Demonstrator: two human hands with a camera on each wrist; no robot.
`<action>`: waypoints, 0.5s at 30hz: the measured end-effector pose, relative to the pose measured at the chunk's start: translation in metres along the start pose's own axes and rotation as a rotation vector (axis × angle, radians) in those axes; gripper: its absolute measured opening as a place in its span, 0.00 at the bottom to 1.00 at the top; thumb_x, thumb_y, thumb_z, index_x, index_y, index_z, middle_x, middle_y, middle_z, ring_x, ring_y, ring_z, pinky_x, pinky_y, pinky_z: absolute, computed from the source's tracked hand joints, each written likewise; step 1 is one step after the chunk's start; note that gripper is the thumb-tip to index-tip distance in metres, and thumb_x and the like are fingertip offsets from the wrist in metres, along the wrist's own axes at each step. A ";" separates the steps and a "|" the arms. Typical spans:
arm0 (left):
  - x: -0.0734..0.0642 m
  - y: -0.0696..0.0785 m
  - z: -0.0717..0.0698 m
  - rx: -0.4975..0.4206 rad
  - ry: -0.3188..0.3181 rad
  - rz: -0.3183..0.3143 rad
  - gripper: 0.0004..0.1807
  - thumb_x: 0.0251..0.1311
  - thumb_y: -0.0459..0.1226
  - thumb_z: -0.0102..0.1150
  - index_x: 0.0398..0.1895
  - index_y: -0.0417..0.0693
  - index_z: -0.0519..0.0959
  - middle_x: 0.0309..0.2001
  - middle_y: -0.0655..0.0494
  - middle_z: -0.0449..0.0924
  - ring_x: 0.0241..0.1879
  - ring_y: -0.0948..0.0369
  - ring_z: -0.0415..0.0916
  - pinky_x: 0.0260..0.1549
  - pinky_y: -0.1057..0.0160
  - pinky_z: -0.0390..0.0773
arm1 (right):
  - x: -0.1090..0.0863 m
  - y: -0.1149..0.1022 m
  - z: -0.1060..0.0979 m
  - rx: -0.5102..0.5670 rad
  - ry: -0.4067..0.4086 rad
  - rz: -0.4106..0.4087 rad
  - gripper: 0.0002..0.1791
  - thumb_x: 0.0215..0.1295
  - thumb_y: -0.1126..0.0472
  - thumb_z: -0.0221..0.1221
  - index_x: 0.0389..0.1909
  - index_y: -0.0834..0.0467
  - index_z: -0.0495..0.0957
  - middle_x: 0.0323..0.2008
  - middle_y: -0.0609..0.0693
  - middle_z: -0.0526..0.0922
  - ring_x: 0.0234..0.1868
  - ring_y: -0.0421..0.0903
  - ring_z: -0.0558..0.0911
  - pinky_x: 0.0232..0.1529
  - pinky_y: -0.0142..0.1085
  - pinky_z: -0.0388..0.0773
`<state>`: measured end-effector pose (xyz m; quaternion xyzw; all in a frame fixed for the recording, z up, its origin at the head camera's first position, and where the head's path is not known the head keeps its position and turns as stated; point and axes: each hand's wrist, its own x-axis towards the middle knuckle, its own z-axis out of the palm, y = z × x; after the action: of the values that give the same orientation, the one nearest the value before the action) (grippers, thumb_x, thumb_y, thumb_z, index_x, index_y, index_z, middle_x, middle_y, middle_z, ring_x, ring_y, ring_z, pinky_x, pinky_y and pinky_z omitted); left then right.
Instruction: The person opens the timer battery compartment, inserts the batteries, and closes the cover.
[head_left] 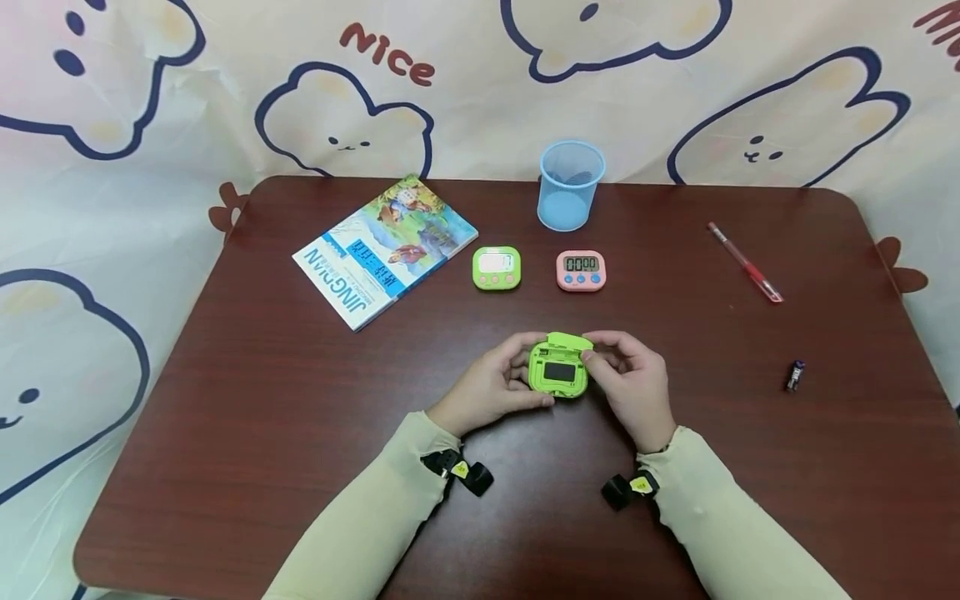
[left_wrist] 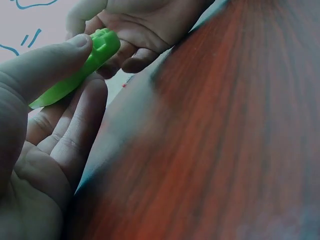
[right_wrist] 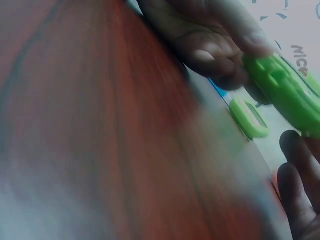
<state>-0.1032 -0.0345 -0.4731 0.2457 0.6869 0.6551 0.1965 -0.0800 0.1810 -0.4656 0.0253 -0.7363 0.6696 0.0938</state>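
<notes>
A bright green timer (head_left: pixel 559 367) is held up over the middle of the table, its back with a dark rectangle facing the head camera. A green flap (head_left: pixel 568 341) stands out along its top edge. My left hand (head_left: pixel 498 379) grips the timer's left side, thumb below and forefinger at the top; its thumb (left_wrist: pixel 70 52) lies along the timer in the left wrist view. At the upper right corner, my right hand (head_left: pixel 632 379) pinches the timer's edge by the flap between thumb and forefinger. Fingers hide part of the timer's edges.
Behind the hands lie a second green timer (head_left: pixel 497 268) and a pink timer (head_left: pixel 581 271). A book (head_left: pixel 386 250) lies at the back left, and a blue cup (head_left: pixel 564 204) stands at the back. To the right are a red pen (head_left: pixel 745 262) and a small battery (head_left: pixel 795 377).
</notes>
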 end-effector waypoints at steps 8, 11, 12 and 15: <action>0.001 -0.001 -0.001 -0.033 0.023 -0.008 0.42 0.54 0.25 0.72 0.71 0.44 0.64 0.56 0.38 0.79 0.42 0.57 0.82 0.40 0.61 0.85 | 0.004 0.002 -0.029 -0.134 -0.008 -0.070 0.11 0.63 0.72 0.66 0.45 0.62 0.85 0.37 0.48 0.86 0.35 0.40 0.82 0.36 0.26 0.80; -0.001 -0.001 -0.001 -0.046 0.030 -0.016 0.42 0.54 0.25 0.72 0.72 0.42 0.63 0.56 0.38 0.79 0.42 0.57 0.82 0.40 0.61 0.85 | 0.003 -0.004 -0.039 -0.219 -0.038 -0.095 0.11 0.62 0.73 0.66 0.45 0.64 0.85 0.38 0.54 0.85 0.37 0.38 0.80 0.38 0.24 0.78; 0.000 -0.001 -0.001 -0.047 0.031 -0.017 0.43 0.54 0.25 0.72 0.72 0.41 0.63 0.56 0.38 0.79 0.42 0.57 0.82 0.40 0.62 0.85 | 0.003 -0.007 -0.044 -0.245 -0.049 -0.101 0.11 0.61 0.74 0.66 0.45 0.65 0.85 0.37 0.56 0.84 0.36 0.37 0.79 0.38 0.24 0.77; 0.001 0.000 -0.001 -0.042 0.024 -0.012 0.42 0.54 0.25 0.72 0.72 0.40 0.62 0.58 0.38 0.79 0.42 0.58 0.82 0.40 0.61 0.85 | 0.004 -0.005 -0.061 -0.357 -0.093 -0.098 0.10 0.62 0.72 0.66 0.44 0.63 0.85 0.35 0.55 0.83 0.34 0.37 0.77 0.34 0.23 0.74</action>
<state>-0.1048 -0.0346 -0.4727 0.2296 0.6766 0.6712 0.1974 -0.0769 0.2414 -0.4551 0.0750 -0.8449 0.5210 0.0949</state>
